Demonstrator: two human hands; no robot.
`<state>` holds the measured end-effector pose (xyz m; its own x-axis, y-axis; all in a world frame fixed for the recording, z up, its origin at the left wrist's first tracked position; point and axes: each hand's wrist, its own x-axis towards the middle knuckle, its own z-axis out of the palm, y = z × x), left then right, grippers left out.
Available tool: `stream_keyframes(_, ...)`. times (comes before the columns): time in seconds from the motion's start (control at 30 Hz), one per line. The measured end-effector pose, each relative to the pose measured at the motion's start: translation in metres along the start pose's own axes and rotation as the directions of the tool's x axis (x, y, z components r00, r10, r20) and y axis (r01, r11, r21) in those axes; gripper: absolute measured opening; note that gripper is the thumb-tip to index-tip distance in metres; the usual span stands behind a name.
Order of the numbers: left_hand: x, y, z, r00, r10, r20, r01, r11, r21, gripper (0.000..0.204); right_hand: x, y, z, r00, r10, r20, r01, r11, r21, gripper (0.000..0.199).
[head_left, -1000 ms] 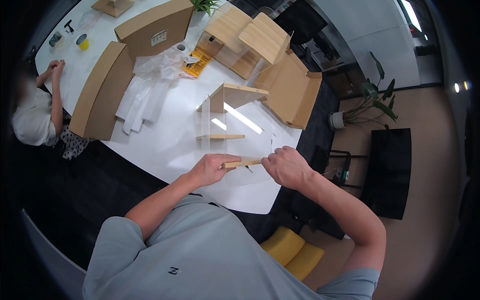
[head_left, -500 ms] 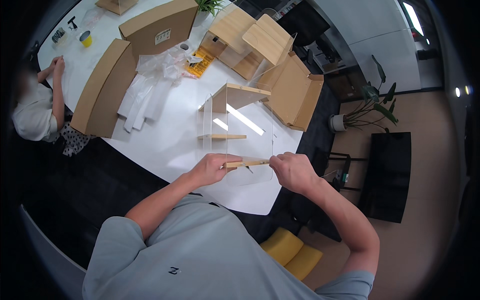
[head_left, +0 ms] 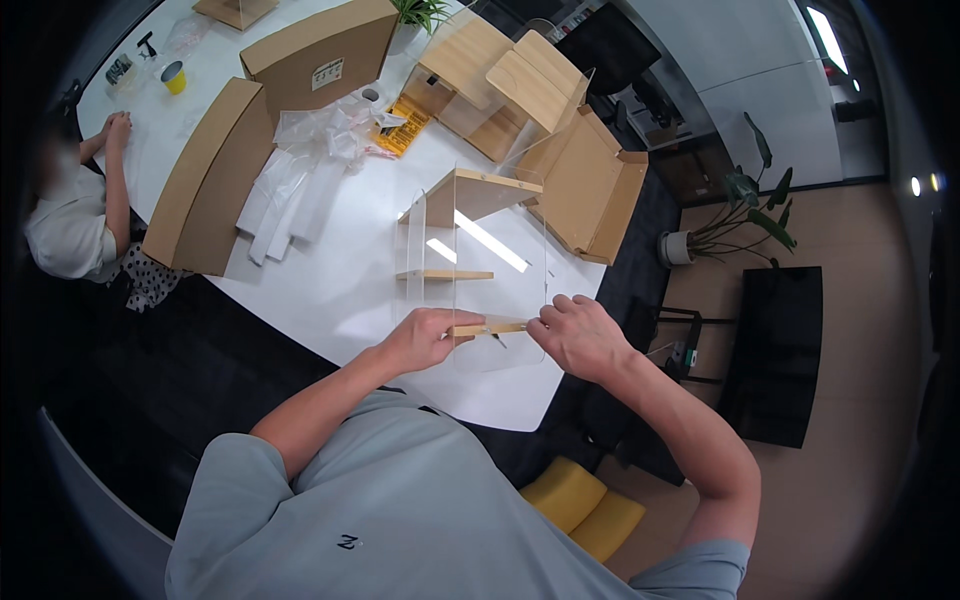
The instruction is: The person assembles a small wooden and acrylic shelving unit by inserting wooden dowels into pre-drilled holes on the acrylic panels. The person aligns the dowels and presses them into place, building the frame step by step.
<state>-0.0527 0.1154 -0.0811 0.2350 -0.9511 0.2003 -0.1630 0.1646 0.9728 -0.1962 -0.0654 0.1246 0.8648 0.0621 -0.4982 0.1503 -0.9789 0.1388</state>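
A small shelf unit (head_left: 470, 255) of clear acrylic panels and pale wooden boards is being put together near the middle of the frame, on the near edge of a white table (head_left: 330, 290). Two boards are already seated between the transparent side panels: an upper shelf (head_left: 480, 190) and a middle shelf (head_left: 445, 274), both looking level. The lowest board, a narrow wooden slat (head_left: 487, 327), is held at the bottom edge of the clear panels and appears not yet fixed; by this reading the work is well past halfway, with the bottom joint left to finish.

The slat's left end is gripped by the left hand (head_left: 425, 338), fingers curled around it. The right hand (head_left: 578, 335) is closed at the slat's right end, against the panel's lower corner; whether a small fastener is pinched there cannot be told.

Further out, in the upper part of the frame, folded cardboard boxes (head_left: 320, 55), crumpled clear plastic wrapping (head_left: 310, 150), a yellow leaflet (head_left: 403, 130) and further wooden pieces (head_left: 590, 190) are spread over the table. At the left edge another person (head_left: 70, 215) is seated at the same table. A potted plant (head_left: 735, 215) stands on the floor at the right.
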Motion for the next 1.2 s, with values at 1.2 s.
stream_keyframes(1.2, 0.000, 0.000, 0.000, 1.000, 0.006, -0.004, -0.006, 1.000, 0.014, 0.037, 0.004, -0.006, 0.002, 0.998, 0.016, 0.062, -0.016, 1.000, -0.003, 0.013)
